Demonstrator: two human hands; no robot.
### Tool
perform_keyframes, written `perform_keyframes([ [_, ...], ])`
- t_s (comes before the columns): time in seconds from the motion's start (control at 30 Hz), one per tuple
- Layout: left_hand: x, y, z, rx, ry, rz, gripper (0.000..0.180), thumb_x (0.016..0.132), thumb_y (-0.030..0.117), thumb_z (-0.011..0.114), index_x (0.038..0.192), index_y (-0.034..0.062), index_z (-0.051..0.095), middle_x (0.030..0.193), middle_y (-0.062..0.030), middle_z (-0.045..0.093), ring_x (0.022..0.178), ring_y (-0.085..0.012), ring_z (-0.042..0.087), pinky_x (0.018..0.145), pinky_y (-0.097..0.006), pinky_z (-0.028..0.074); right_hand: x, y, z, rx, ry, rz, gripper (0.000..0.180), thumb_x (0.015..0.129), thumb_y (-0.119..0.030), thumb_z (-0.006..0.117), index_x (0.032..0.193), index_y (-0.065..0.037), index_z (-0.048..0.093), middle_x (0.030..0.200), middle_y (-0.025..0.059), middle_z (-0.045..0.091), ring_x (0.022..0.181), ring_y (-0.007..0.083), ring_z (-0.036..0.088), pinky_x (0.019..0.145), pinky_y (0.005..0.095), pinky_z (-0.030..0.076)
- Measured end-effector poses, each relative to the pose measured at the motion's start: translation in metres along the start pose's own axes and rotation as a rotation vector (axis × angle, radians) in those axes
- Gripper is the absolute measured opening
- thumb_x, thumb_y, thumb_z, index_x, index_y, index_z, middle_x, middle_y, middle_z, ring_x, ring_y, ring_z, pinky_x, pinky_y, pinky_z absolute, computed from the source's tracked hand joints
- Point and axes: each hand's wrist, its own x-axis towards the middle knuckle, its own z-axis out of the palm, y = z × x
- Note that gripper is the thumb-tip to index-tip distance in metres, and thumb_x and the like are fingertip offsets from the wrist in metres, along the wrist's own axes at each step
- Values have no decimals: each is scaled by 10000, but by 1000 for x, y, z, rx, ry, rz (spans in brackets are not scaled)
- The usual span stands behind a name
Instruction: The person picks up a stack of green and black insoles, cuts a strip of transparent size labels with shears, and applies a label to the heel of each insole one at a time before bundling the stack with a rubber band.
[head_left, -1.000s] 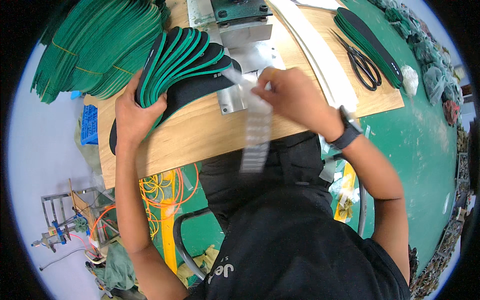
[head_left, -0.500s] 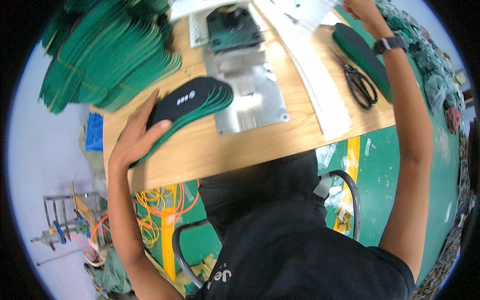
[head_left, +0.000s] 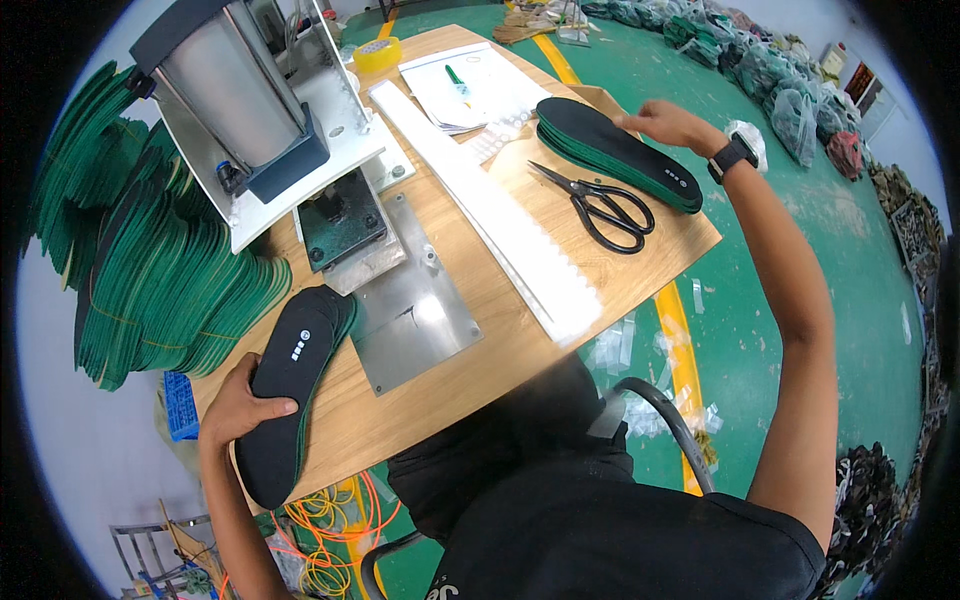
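My left hand (head_left: 243, 402) grips a stack of black-topped green insoles (head_left: 297, 365) at the table's left front edge. The thumb lies across the top insole, and the fingers go round the outer side. A second stack of insoles (head_left: 612, 150) lies near the table's right edge. Beside its far edge is my right hand (head_left: 675, 127), palm down, fingers loosely bent and nothing visible in them; whether they touch the stack is hard to tell. Black-handled scissors (head_left: 605, 215) lie next to this stack.
A press with a metal cylinder (head_left: 235, 90) stands at the far left, with a metal plate (head_left: 415, 300) before it. Many green insoles (head_left: 170, 290) are piled beside it. White strips (head_left: 500, 225), papers (head_left: 470, 80) and a yellow tape roll (head_left: 377, 55) lie on the table.
The view has swung, bringing the press and the right stack fully into sight. My left hand still holds its insoles, now more upright and evenly stacked. My right hand remains beside the other stack.
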Motion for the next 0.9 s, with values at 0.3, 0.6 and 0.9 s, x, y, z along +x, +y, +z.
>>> perform_keyframes([
  [0.3, -2, 34, 30, 625, 508, 223, 729, 544, 214, 847, 1137, -38, 508, 1014, -242, 592, 956, -415, 566, 831, -442, 455, -4, 11, 20, 227, -412, 92, 788, 648, -572, 756, 1063, 88, 639, 992, 172, 671, 840, 230, 663, 747, 285, 505],
  [0.6, -26, 43, 14, 496, 239, 75, 853, 576, 200, 784, 1326, 14, 422, 1193, -198, 542, 1159, -353, 499, 979, -400, 408, -38, -12, 9, 115, -48, -106, 863, 621, -479, 806, 1166, 112, 493, 1051, 225, 604, 965, 296, 612, 845, 341, 484],
  [0.9, -33, 20, 41, 584, 372, 163, 665, 625, 115, 655, 1259, 28, 475, 1167, -191, 557, 1090, -373, 514, 922, -417, 427, -84, -21, 20, -24, 203, -165, 553, 691, -376, 751, 970, 77, 603, 861, 223, 631, 788, 336, 609, 705, 400, 471],
])
